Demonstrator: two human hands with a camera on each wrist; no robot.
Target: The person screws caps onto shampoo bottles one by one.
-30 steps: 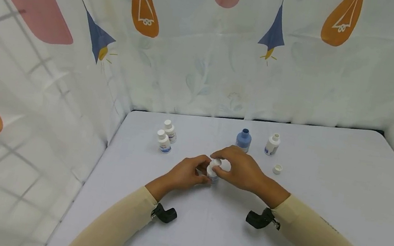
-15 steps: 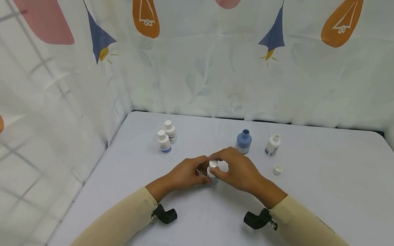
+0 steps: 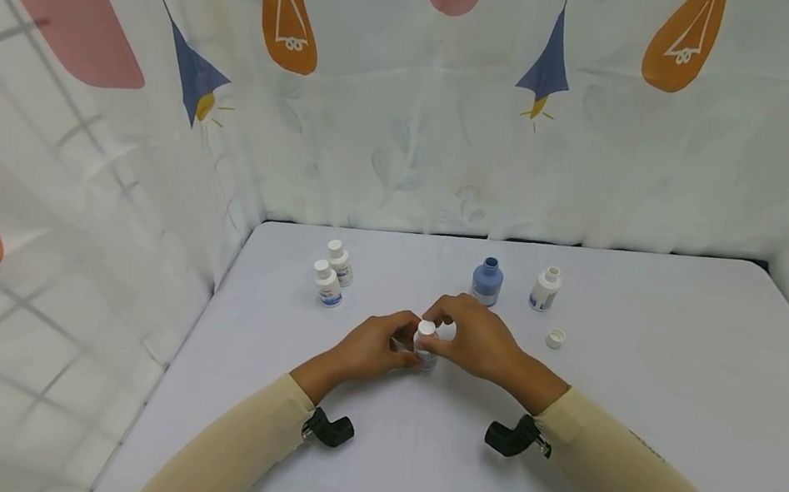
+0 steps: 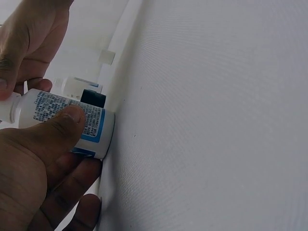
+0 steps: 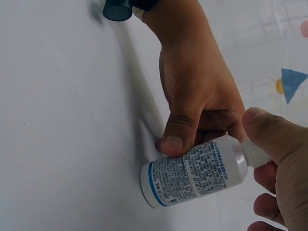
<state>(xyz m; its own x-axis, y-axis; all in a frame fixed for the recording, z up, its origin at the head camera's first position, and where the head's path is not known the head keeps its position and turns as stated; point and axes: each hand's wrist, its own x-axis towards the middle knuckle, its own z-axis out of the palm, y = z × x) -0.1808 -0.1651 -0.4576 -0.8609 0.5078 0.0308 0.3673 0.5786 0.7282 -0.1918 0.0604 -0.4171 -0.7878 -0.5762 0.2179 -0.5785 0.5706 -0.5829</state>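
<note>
The left hand has its grip curled round the labelled bottle, upright mid-counter, well apart from the edges; the right hand's grip pinches its cap. The counter stretches widely right, past a loose cap.

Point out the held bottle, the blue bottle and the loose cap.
Held bottle (image 5: 188, 174), right wrist view: its label.
Blue bottle (image 3: 487, 281), head view: its body.
Loose cap (image 3: 556, 338), head view: its middle.
</note>
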